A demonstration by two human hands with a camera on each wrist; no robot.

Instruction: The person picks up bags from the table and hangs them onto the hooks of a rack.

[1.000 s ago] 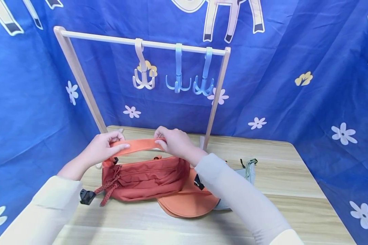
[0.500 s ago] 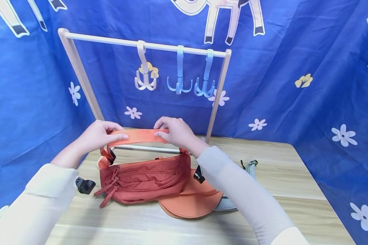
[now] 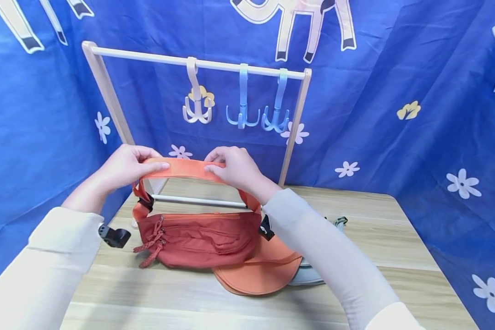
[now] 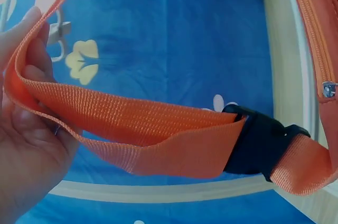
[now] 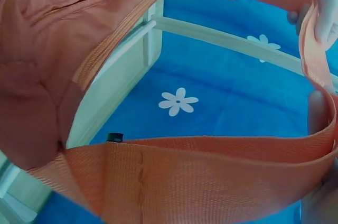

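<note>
A red waist bag [image 3: 206, 240] with an orange strap [image 3: 185, 168] is in front of me, its strap raised in an arch. My left hand [image 3: 125, 167] pinches the strap's left part between thumb and fingers. On the right, my right hand [image 3: 239, 167] pinches the same strap. The left wrist view shows a fastened black buckle [image 4: 259, 142] joining the strap near the bag. Whether the bag's underside touches the table is hard to tell. An orange brimmed cap [image 3: 260, 275] lies partly behind the bag.
Behind my hands stands a rack with a white crossbar [image 3: 148, 57]. From it hang a white hook [image 3: 197, 110] and two blue hooks, one in the middle [image 3: 243, 114] and one at right. A grey-blue fabric item [image 3: 307, 276] lies by the cap, partly behind my right sleeve.
Both hands have risen with the strap, which now arches higher above the bag. The bag has been drawn more upright and shifted slightly.
</note>
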